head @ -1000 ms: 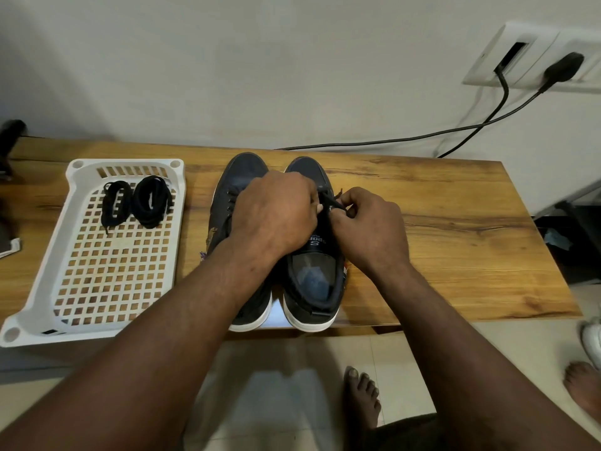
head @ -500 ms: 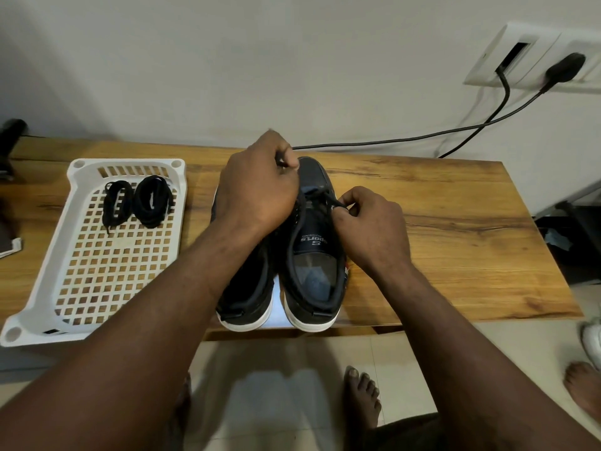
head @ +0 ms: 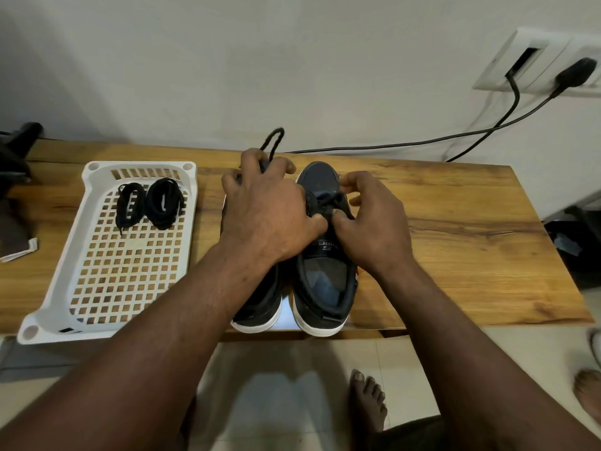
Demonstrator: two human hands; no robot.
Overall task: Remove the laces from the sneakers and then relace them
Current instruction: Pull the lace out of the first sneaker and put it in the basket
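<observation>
- The left hand (head: 270, 213) is back down by the shoes. Half a second ago it was lifted away toward the wall, drawing the lace (head: 274, 141) out.
- A loop of that lace now stands up above its knuckles, pinched between the fingers. There was no such loop a second ago, so slack has clearly been pulled free.
- The left thumb reaches across to the lacing of the right shoe (head: 322, 288), almost touching the other hand.
- The right hand (head: 374, 226) has barely shifted: thumb and forefinger pinch the lace at the eyelets, the other fingers loosely curled, steadying the shoe.
- Both shoes sit side by side at the near edge of the desk (head: 455, 249), heels toward the person. The left shoe (head: 260, 307) is mostly hidden under the left arm, so I can't see whether it has a lace in it.
- Over in the white basket (head: 136, 166), two dark lace bundles (head: 164, 203) lie untouched at the far end.
- My read: one pull through an eyelet is done and the hands are regrouping for the next crossing. I can't tell for sure whether this is unlacing or relacing. With two bundles already in the basket it could be relacing.
- Either way, the work is on the right shoe and plenty remains.
</observation>
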